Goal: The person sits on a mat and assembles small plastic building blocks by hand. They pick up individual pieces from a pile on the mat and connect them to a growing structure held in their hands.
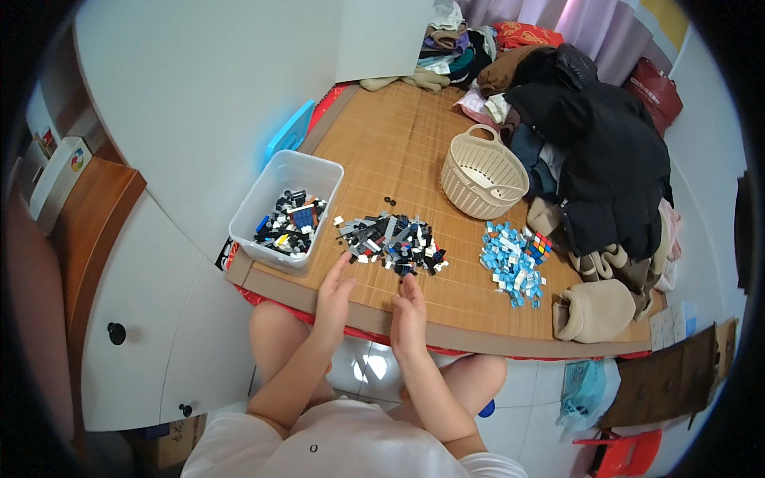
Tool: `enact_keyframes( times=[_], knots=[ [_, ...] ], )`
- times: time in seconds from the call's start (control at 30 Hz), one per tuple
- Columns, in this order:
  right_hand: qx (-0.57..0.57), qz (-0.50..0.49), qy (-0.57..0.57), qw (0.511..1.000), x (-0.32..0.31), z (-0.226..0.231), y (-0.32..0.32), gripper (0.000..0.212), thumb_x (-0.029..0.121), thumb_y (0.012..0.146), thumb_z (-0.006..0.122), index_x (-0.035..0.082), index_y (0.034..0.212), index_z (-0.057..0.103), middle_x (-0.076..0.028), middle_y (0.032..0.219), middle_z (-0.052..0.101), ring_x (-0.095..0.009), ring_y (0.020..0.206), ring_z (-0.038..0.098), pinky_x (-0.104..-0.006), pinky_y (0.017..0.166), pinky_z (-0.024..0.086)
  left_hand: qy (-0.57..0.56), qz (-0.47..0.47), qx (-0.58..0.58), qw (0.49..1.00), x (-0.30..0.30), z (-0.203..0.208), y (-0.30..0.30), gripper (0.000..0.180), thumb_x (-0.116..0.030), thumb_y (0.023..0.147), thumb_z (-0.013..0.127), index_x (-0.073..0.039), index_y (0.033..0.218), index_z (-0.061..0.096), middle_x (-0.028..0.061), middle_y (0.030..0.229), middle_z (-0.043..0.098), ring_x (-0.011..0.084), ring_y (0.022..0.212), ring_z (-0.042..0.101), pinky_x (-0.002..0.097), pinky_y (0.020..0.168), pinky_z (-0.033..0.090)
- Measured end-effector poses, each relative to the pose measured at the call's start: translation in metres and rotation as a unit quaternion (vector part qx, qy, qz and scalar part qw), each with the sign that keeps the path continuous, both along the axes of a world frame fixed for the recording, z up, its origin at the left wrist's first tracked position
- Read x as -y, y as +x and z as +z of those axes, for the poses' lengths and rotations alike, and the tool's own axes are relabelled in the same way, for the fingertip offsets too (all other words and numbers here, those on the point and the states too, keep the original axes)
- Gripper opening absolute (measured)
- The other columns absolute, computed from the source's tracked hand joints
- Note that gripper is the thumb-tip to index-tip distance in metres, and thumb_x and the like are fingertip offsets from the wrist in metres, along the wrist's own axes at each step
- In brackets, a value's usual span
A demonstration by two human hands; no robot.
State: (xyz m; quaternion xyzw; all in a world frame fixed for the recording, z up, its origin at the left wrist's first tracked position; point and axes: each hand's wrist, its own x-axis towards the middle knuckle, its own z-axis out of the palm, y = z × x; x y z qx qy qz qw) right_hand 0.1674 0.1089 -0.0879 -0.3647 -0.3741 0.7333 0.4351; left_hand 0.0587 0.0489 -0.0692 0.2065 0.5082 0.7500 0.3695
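Observation:
A loose heap of toy building bricks (392, 242), mostly black, grey and white, lies on the bamboo mat in front of me. At its near left edge is my left hand (332, 299), fingers stretched out and holding nothing. My right hand (408, 317) is at the heap's near edge, fingers extended and apart from the thumb, also without anything in it. Left of the heap stands a clear plastic box (253, 253) with more bricks inside, among them a dark blue and brown piece. Two or three small black round pieces (390, 201) lie just beyond the heap.
A beige woven-look basket (478, 187) stands farther back. To the right are scattered blue and white small tiles (511, 263) and a colour puzzle cube (539, 247). A black jacket (598, 135) and clothes pile up at the far right. A blue lid (290, 131) leans behind the box.

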Motion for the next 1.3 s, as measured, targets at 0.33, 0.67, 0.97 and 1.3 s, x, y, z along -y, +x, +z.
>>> enact_keyframes(
  times=[0.33, 0.67, 0.97, 1.3],
  knots=[
    [0.012, -0.031, 0.003, 0.999, -0.025, -0.009, 0.014, 0.062, -0.005, 0.075, 0.038, -0.005, 0.136, 0.024, -0.017, 0.143, 0.022, -0.025, 0.135, 0.018, -0.0330, 0.108, 0.016, -0.052, -0.013, 0.012, 0.998, -0.020, -0.026, -0.007, 0.052, -0.008, 0.085, 0.042, 0.002, 0.135, 0.030, 0.0173, 0.141, 0.028, 0.0242, 0.133, 0.023, 0.0328, 0.107, 0.018],
    [0.034, 0.013, -0.004, 0.999, -0.034, -0.006, 0.014, 0.063, -0.008, 0.076, 0.037, -0.004, 0.137, 0.022, -0.017, 0.142, 0.024, -0.027, 0.133, 0.020, -0.0343, 0.108, 0.017, -0.065, -0.134, 0.111, 0.983, -0.032, -0.020, 0.031, 0.047, -0.006, 0.088, 0.040, 0.003, 0.133, 0.032, 0.0144, 0.137, 0.034, 0.0213, 0.129, 0.031, 0.0310, 0.104, 0.027],
    [0.065, 0.020, -0.001, 0.998, -0.024, -0.002, 0.002, 0.059, -0.010, 0.079, 0.032, 0.000, 0.137, 0.023, -0.015, 0.138, 0.032, -0.020, 0.121, 0.037, -0.0277, 0.097, 0.031, -0.067, -0.170, 0.108, 0.977, -0.054, -0.026, 0.037, 0.046, -0.006, 0.088, 0.041, 0.006, 0.132, 0.032, 0.0178, 0.135, 0.036, 0.0221, 0.129, 0.031, 0.0299, 0.103, 0.028],
    [0.053, 0.000, 0.009, 0.999, -0.021, -0.013, 0.003, 0.056, -0.008, 0.083, 0.032, 0.001, 0.138, 0.022, -0.015, 0.132, 0.037, -0.019, 0.110, 0.046, -0.0270, 0.091, 0.038, -0.041, -0.169, 0.120, 0.977, -0.052, -0.038, 0.048, 0.046, -0.006, 0.089, 0.042, 0.006, 0.132, 0.032, 0.0188, 0.135, 0.036, 0.0218, 0.127, 0.034, 0.0302, 0.103, 0.030]
  ],
)
